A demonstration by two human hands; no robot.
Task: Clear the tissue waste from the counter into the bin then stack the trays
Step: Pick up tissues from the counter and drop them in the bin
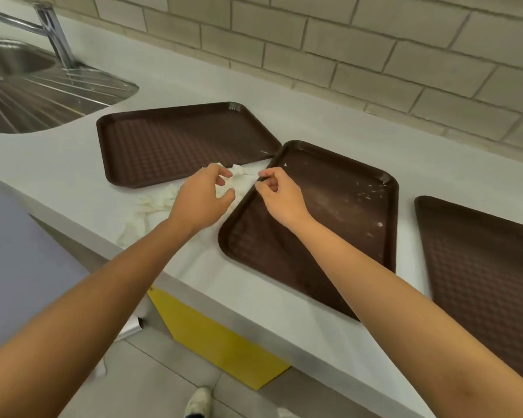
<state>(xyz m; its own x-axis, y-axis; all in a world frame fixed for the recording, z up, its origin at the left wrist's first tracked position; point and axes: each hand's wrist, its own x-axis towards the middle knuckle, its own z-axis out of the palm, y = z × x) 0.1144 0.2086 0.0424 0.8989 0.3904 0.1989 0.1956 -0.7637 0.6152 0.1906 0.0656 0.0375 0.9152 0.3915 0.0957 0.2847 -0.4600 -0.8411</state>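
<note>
Landmark for all positions: middle tray point(329, 230).

**State**
- The tissue waste point(156, 203) is crumpled white paper on the counter point(73, 167). It lies left of the middle tray, running from near the front edge up to the tray's far-left corner.
- The left hand point(201, 199) is over the tissue with fingers and thumb spread apart, claw-like. It appears to hold nothing yet.
- The right hand point(280, 194) is above the middle tray's left rim, with thumb and forefinger tips together at the tissue's edge. Whether there is paper between them, I cannot tell.

**Risks**
1. The paper is white on a white counter. The trailing end left of the tray, nearest the front edge, could be missed or dragged off onto the floor.
2. Thin paper may tear if the two hands pull apart, leaving scraps.
3. White crumbs point(366, 191) lie on the middle tray's right half. They could spill if the tray is tilted, or get trapped when the trays are stacked.
4. The bin is not identified. The yellow panel point(212, 336) below the counter, in front of the tray, may or may not be it.

**Edges and room**
- The sink drainer point(27, 98) is far left of the tray.
- The left tray point(178, 143) has one corner at, or just touching, the middle tray's far corner.
- The middle tray's near corner sits close to the counter's front edge.
- A bare strip of counter separates it from the right tray point(480, 273).
- There is open counter behind the tray, up to the tiled wall point(375, 55).
</note>
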